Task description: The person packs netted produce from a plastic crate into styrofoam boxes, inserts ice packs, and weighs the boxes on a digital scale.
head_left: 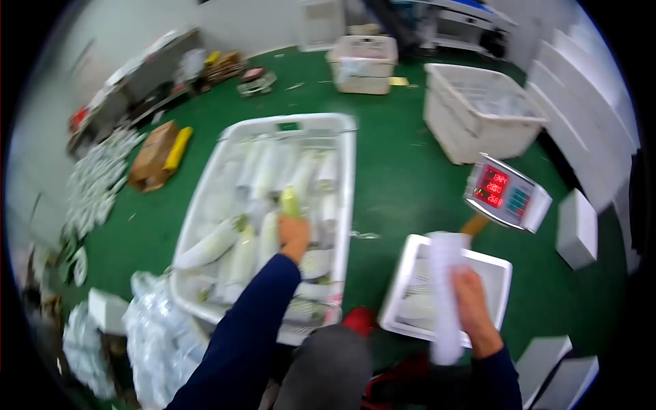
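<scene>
Right up close, a rounded knee in matte grey cloth (326, 372) fills the bottom centre, and beyond it there's the big white tub (347, 164), smooth, rigid, round-cornered, with a slot in its far rim! Inside, long pale vegetables, many in glossy clear wrap, lie overlapping, too blurred to count. In among them, the left hand (294, 236) is closed round one green-tipped vegetable (290, 202), tip pointing away from the person. Over to the right hand (470, 297), and it's grasping one long white cylinder (445, 294), held over the small white box (502, 290), where more pale, rounded pieces lie. One scale (504, 193) with three rows of red digits sits just beyond. Further back, two off-white crates: a larger one (454, 123) holding crumpled clear plastic, a smaller one (365, 80) by the wall
</scene>
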The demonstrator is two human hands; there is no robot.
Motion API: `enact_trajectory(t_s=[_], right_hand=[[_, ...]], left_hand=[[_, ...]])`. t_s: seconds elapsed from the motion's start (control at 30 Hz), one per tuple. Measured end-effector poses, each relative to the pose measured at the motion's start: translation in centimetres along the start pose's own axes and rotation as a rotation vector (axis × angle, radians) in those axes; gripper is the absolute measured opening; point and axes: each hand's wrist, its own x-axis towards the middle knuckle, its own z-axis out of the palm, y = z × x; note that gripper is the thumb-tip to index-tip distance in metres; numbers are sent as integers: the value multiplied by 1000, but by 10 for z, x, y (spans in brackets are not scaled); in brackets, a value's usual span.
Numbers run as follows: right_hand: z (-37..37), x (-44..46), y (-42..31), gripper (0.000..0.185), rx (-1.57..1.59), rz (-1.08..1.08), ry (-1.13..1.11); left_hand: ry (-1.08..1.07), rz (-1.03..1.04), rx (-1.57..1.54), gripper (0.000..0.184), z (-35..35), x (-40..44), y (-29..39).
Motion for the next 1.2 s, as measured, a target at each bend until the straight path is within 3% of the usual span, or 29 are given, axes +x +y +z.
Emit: enact_trajectory(t_s=[0.07, 0.1, 0.17, 0.2, 0.27, 0.33, 0.4, 0.47, 0.5, 0.57, 0.6, 0.63, 0.7, 0.77, 0.83, 0.87, 0.93, 0.97, 1.03, 1.1, 1.17, 1.2], right_hand=[[14, -6, -19, 17, -47, -21, -43], [14, -7, -18, 20, 18, -23, -10], [12, -5, -23, 34, 121, -52, 30], [8, -3, -24, 38, 167, -71, 37], [14, -7, -35, 45, 257, -87, 53], [23, -18, -50, 51, 334, -64, 72], [23, -42, -63, 50, 474, 25, -100], [27, -59, -60, 48, 631, 126, -180], [30, -69, -54, 45, 725, 189, -158], [24, -89, -35, 41, 897, 87, -204], [35, -91, -28, 38, 761, -16, 111], [35, -101, -25, 38, 737, -92, 174], [14, -108, 1, 39, 566, -279, 362], [11, -129, -18, 49, 456, -387, 420], [-6, -139, -19, 54, 732, -294, 229], [-16, -142, -16, 52, 686, -279, 93], [-22, -137, -2, 51, 476, -231, 116], [-24, -138, 6, 51, 381, -197, 141], [-19, -134, 9, 48, 755, -106, 217], [-15, -138, -9, 50, 1062, -86, 177], [-28, -125, -2, 51, 1310, -131, 180], [-33, -122, -2, 48, 1379, -203, 44]], left_hand=[[-13, 41, -245, 49, 0, -6, 0], [-54, -28, -286, 48, -24, -12, 18], [63, 9, -733, 46, -47, -10, 43], [-101, 43, -1024, 42, -83, -19, 67], [-509, 154, -1094, 34, -181, -73, 117], [-952, 240, -1035, 43, -239, -129, 143], [-1260, 387, -1043, 66, -280, -196, 174], [-1458, 477, -929, 76, -294, -237, 191], [-1436, 484, -912, 67, -306, -267, 204], [-1516, 441, -863, 55, -303, -309, 209], [-1273, 618, -828, 52, -290, -333, 205], [-1142, 738, -797, 52, -286, -354, 202], [-986, 768, -746, 52, -268, -384, 187], [-968, 746, -728, 51, -259, -405, 177], [-1020, 757, -556, 52, -259, -413, 171], [-1032, 777, -483, 53, -253, -414, 167], [-1013, 781, -360, 57, -247, -420, 162], [-1042, 803, -440, 59, -241, -419, 156], [-1347, 539, -604, 57, -224, -409, 148], [-1690, -90, -974, 45, -228, -387, 155], [-1550, -288, -1036, 33, -228, -391, 149], [-1598, -220, -942, 31, -224, -396, 143]])
